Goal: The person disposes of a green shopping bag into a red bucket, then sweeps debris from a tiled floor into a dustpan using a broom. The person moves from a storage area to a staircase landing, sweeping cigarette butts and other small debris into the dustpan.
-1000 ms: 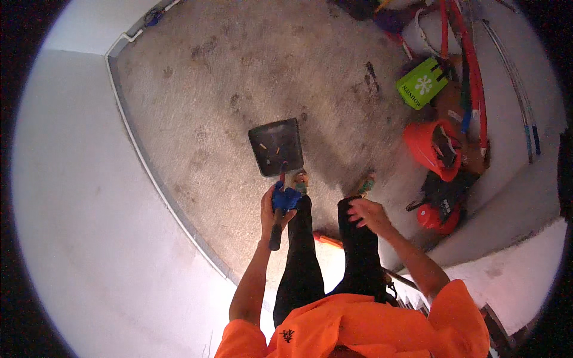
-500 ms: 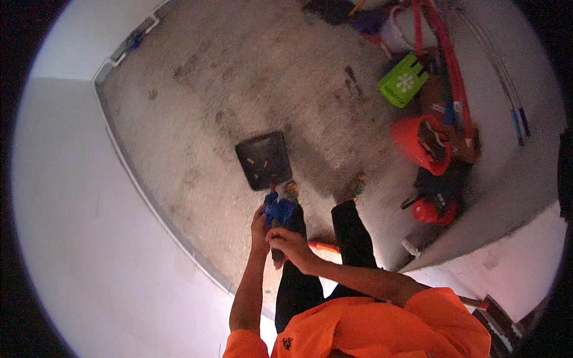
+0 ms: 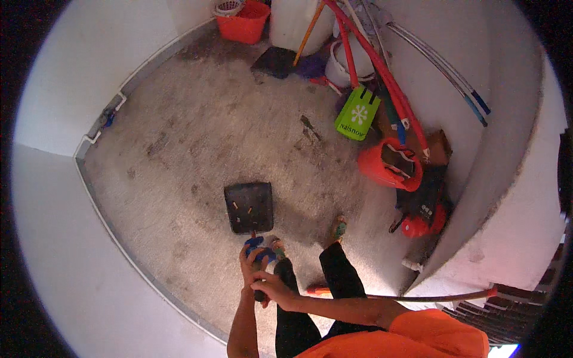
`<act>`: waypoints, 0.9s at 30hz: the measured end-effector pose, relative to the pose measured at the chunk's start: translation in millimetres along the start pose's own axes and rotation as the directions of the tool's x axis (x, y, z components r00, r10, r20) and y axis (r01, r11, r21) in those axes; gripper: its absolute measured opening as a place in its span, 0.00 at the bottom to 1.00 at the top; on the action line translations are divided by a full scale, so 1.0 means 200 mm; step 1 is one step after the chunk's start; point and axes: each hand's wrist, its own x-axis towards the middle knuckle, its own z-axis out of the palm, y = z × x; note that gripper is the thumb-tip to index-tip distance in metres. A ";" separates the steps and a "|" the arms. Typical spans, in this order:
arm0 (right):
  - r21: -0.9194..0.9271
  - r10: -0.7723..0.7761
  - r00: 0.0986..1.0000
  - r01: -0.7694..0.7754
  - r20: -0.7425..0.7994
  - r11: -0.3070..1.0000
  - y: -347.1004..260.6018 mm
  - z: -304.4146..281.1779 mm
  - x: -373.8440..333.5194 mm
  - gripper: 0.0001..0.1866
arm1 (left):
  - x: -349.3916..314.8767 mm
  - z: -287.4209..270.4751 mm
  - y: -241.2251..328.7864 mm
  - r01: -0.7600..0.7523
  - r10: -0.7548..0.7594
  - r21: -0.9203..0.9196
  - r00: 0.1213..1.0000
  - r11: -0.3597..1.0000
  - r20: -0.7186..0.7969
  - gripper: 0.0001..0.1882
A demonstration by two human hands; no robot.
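Observation:
A black square dustpan (image 3: 242, 224) with several small tan bits in it is in front of my hands, near my feet. Its short visible handle section points toward me. Just behind the pan, my left hand (image 3: 248, 265) is closed around a crumpled blue piece that looks like cloth (image 3: 254, 243), around the handle. My right hand (image 3: 276, 290), nearer to me and crossing in from the right, grips the dark handle end (image 3: 259, 295). Fingers and cloth hide most of the handle, so how the blue piece is fastened cannot be seen.
Along the right wall stand a red-orange bucket (image 3: 382, 169), a bright green dustpan-like scoop (image 3: 358, 113), several red poles (image 3: 388, 77) and a red-and-black item (image 3: 421, 224). Far back are a red basin (image 3: 242, 27) and a white bucket (image 3: 343, 68). A pole (image 3: 430, 297) crosses by my legs.
The view has shifted, bringing more of the far end into sight. Dustpan and hands now sit lower and slightly left in the picture. Both hands keep their hold.

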 end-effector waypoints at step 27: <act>-0.546 -0.399 0.896 0.237 -0.197 0.803 0.22 -0.90 -0.25 0.15 | 0.14 -0.15 -0.01 0.004 -0.020 0.076 0.976 0.997 0.217 0.10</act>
